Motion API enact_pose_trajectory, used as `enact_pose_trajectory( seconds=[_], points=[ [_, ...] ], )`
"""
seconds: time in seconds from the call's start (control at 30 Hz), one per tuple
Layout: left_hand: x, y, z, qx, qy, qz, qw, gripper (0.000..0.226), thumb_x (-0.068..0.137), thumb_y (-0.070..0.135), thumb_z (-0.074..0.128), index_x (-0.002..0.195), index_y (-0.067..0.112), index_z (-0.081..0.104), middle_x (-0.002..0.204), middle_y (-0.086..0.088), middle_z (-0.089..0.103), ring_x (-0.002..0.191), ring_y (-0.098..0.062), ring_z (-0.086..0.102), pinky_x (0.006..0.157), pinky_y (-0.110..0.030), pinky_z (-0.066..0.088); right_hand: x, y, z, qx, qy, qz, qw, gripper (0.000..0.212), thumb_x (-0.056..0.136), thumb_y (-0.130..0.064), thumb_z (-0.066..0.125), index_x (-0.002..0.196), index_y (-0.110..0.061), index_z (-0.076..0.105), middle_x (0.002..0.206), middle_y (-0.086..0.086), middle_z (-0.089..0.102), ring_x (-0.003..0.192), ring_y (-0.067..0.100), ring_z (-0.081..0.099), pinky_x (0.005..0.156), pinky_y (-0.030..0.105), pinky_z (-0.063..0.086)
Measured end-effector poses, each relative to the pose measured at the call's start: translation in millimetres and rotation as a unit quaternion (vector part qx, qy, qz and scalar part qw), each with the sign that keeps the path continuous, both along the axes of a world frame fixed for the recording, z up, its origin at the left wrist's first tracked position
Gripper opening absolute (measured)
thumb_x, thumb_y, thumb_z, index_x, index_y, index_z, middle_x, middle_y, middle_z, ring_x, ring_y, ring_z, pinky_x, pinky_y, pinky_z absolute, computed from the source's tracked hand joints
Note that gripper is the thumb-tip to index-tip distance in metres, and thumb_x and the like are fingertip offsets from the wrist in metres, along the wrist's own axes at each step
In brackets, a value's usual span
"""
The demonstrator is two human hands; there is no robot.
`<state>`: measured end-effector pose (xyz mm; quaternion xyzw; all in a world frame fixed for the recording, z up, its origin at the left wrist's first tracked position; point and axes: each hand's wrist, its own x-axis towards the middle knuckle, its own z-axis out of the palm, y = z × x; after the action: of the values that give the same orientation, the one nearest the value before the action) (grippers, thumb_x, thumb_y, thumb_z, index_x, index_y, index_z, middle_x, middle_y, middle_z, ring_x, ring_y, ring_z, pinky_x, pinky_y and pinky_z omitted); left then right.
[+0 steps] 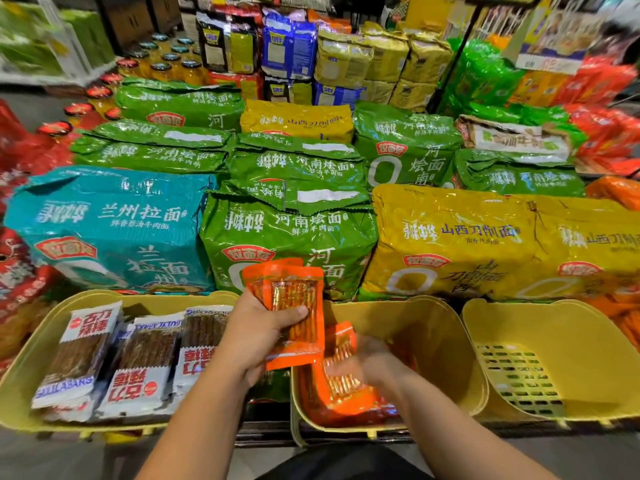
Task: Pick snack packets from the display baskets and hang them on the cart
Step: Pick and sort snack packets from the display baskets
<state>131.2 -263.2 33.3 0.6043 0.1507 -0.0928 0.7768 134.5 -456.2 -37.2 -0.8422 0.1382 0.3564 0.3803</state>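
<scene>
Several orange packets (294,296) are pinched by the left hand (256,334); the right hand (370,367), blurred in the basket (436,327), is unreadable.

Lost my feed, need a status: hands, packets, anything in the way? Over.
Left hand holds orange packets, raised. Right hand down in middle basket at more packets, grip blurred. Nothing blocking; cart not seen.

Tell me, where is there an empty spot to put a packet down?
The right basket shows a bare slotted floor, beside the middle basket. The middle basket's right half is bare too, past the right hand and orange packets. Crowded: the left basket, full of white packets, and the noodle bags behind.
</scene>
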Motion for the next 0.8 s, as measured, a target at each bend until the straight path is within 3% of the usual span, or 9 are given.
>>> enact_pose_trajectory(
  seconds=[0.07, 0.13, 0.23, 0.3, 0.4, 0.47, 0.6, 0.7, 0.8],
  points=[
    [-1, 1, -1, -0.009, 0.005, 0.000, 1.000, 0.041, 0.080, -0.014, 0.071, 0.116, 0.005, 0.067, 0.102, -0.017, 0.077, 0.092, -0.034, 0.075, 0.079, -0.046, 0.061, 4, 0, -5, -0.090, 0.008, 0.033, 0.995, 0.070, 0.077, -0.040, 0.086, 0.136, -0.015, 0.058, 0.130, 0.009, 0.067, 0.112, 0.023, 0.067, 0.098, 0.035, 0.053],
    [-1, 3, -2, -0.010, 0.006, -0.002, 1.000, 0.041, 0.080, -0.014, 0.071, 0.117, 0.006, 0.067, 0.103, -0.016, 0.077, 0.094, -0.034, 0.075, 0.083, -0.049, 0.060, 8, -15, -2, -0.047, -0.001, 0.005, 0.999, 0.065, 0.077, -0.035, 0.086, 0.134, -0.015, 0.061, 0.127, 0.007, 0.069, 0.111, 0.021, 0.066, 0.101, 0.036, 0.052],
    [-3, 4, -3, -0.013, 0.009, -0.007, 1.000, 0.042, 0.081, -0.013, 0.072, 0.117, 0.007, 0.066, 0.104, -0.015, 0.077, 0.094, -0.034, 0.075, 0.083, -0.050, 0.060, 19, -52, 5, -0.080, -0.022, 0.043, 0.996, 0.041, 0.082, -0.035, 0.083, 0.115, -0.013, 0.073, 0.112, 0.006, 0.075, 0.103, 0.023, 0.070, 0.095, 0.039, 0.056],
    [-4, 4, -3, -0.016, 0.013, -0.008, 1.000, 0.042, 0.082, -0.013, 0.071, 0.118, 0.007, 0.066, 0.104, -0.015, 0.077, 0.095, -0.034, 0.075, 0.083, -0.049, 0.060, 28, -67, 9, -0.142, -0.021, 0.024, 0.989, 0.035, 0.082, -0.030, 0.083, 0.110, -0.010, 0.073, 0.105, 0.007, 0.075, 0.093, 0.023, 0.072, 0.089, 0.039, 0.058],
    [-4, 2, -3, -0.021, 0.016, -0.013, 1.000, 0.041, 0.082, -0.012, 0.071, 0.119, 0.006, 0.066, 0.105, -0.016, 0.077, 0.097, -0.036, 0.074, 0.086, -0.053, 0.059, 32, -65, 5, -0.195, -0.004, 0.087, 0.977, 0.048, 0.086, -0.033, 0.079, 0.128, -0.013, 0.067, 0.127, 0.006, 0.069, 0.115, 0.022, 0.065, 0.097, 0.032, 0.052],
    [-2, 0, -2, -0.023, 0.015, -0.018, 0.999, 0.040, 0.082, -0.012, 0.070, 0.118, 0.006, 0.067, 0.105, -0.016, 0.077, 0.096, -0.037, 0.074, 0.086, -0.055, 0.059, 29, -55, 1, -0.179, 0.014, 0.129, 0.975, 0.050, 0.089, -0.035, 0.076, 0.134, -0.017, 0.062, 0.135, 0.001, 0.062, 0.128, 0.022, 0.057, 0.103, 0.029, 0.046],
    [-1, -3, 1, -0.022, 0.014, -0.025, 0.999, 0.040, 0.081, -0.012, 0.071, 0.117, 0.005, 0.067, 0.104, -0.018, 0.076, 0.095, -0.038, 0.074, 0.086, -0.056, 0.058, 29, -53, -11, -0.265, -0.029, 0.126, 0.955, 0.066, 0.082, -0.044, 0.080, 0.137, -0.016, 0.057, 0.137, 0.006, 0.062, 0.129, 0.027, 0.057, 0.104, 0.033, 0.047],
    [-2, -2, 1, -0.021, 0.011, -0.030, 0.999, 0.040, 0.081, -0.012, 0.071, 0.117, 0.005, 0.067, 0.104, -0.017, 0.077, 0.095, -0.036, 0.074, 0.086, -0.055, 0.058, 27, -61, -1, -0.310, -0.023, 0.103, 0.945, 0.068, 0.077, -0.049, 0.083, 0.133, -0.016, 0.060, 0.132, 0.005, 0.066, 0.120, 0.025, 0.063, 0.095, 0.032, 0.053],
    [-3, -2, 3, -0.018, 0.013, -0.035, 0.999, 0.037, 0.082, -0.014, 0.069, 0.114, 0.005, 0.068, 0.103, -0.017, 0.077, 0.091, -0.034, 0.075, 0.079, -0.047, 0.061, 28, -73, 5, -0.297, -0.016, 0.077, 0.952, 0.047, 0.083, -0.039, 0.080, 0.122, -0.014, 0.068, 0.125, 0.004, 0.069, 0.113, 0.023, 0.066, 0.083, 0.027, 0.048]
  ],
)
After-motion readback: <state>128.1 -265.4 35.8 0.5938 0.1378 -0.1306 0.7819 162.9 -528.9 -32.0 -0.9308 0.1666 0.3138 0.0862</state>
